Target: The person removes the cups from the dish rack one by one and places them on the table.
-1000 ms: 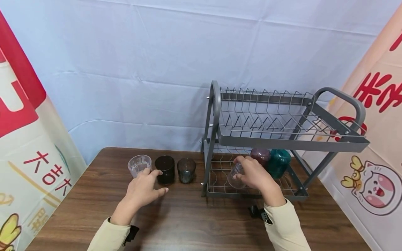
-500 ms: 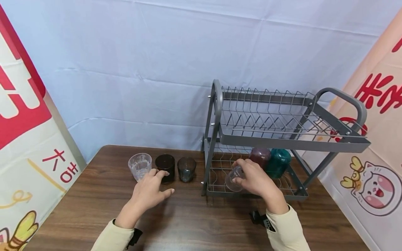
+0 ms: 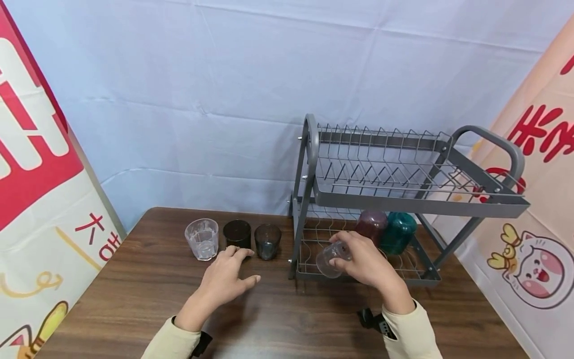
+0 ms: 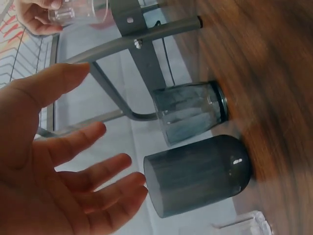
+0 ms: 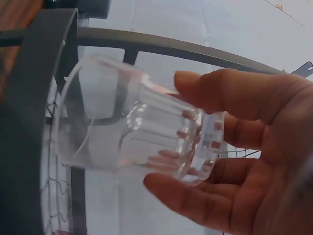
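Note:
My right hand point(image 3: 365, 259) grips a clear glass point(image 5: 142, 122) by its base. The glass is tilted, with its mouth facing down and left, over the front left of the lower tier of a grey dish rack point(image 3: 403, 202). My left hand point(image 3: 224, 279) is held above the table, its fingers spread and holding nothing. Just beyond those fingers stand a dark cup point(image 4: 198, 176) and a smaller smoky grey glass point(image 4: 190, 112). To their left is another clear glass point(image 3: 203, 240), upright on the table.
On the rack's lower tier, a purple cup point(image 3: 371, 225) and a teal cup point(image 3: 398, 233) stand upside down, side by side. The rack's upper tier point(image 3: 381, 169) has wire slots. A pale cloth point(image 3: 202, 99) hangs behind the wooden table point(image 3: 296, 319).
My left hand has moved right, away from the clear glass on the table. The glass in my right hand has tipped further and shifted slightly left.

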Demonstrator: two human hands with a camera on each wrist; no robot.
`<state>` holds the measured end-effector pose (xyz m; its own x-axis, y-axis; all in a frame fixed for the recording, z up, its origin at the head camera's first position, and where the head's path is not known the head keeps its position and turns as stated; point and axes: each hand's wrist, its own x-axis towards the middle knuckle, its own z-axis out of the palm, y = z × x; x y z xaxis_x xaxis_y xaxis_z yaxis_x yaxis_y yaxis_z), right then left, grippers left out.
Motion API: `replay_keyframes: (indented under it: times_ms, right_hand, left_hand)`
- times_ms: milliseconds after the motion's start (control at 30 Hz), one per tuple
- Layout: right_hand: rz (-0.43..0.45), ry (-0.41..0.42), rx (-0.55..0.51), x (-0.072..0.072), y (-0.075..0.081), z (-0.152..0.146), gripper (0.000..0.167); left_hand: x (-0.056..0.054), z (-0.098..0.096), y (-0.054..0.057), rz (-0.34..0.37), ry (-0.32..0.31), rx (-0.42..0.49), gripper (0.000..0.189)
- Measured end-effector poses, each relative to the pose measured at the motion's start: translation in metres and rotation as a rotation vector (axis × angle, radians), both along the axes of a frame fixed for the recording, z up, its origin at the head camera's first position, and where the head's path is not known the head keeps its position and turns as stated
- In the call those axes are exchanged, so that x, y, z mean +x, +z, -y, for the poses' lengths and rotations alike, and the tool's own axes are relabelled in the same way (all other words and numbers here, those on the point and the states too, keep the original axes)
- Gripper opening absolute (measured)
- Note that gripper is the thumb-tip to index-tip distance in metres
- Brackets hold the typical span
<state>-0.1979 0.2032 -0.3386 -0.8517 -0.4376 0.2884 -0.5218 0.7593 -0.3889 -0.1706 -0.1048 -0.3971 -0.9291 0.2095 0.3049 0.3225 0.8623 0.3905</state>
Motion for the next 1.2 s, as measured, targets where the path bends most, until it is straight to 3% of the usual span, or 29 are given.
replay_keyframes:
  times_ms: [433, 700, 1033, 1200]
  right_hand:
    - [-0.053, 0.006, -0.101, 0.003, -0.012, 0.001, 0.036]
    - [-0.025, -0.006, -0.157, 0.006, -0.017, 0.0, 0.039]
    - [0.016, 0.031, -0.294, 0.009, -0.026, 0.002, 0.039]
    - [0.042, 0.05, -0.388, 0.01, -0.03, 0.003, 0.038]
  left_hand:
    - [0.002, -0.011, -0.01, -0.066, -0.15, 0.118, 0.049]
    - [0.002, -0.016, -0.019, -0.09, -0.234, 0.237, 0.047]
    - [0.0, -0.022, -0.021, -0.068, -0.289, 0.45, 0.046]
    - [-0.001, -0.028, -0.021, -0.017, -0.293, 0.54, 0.05]
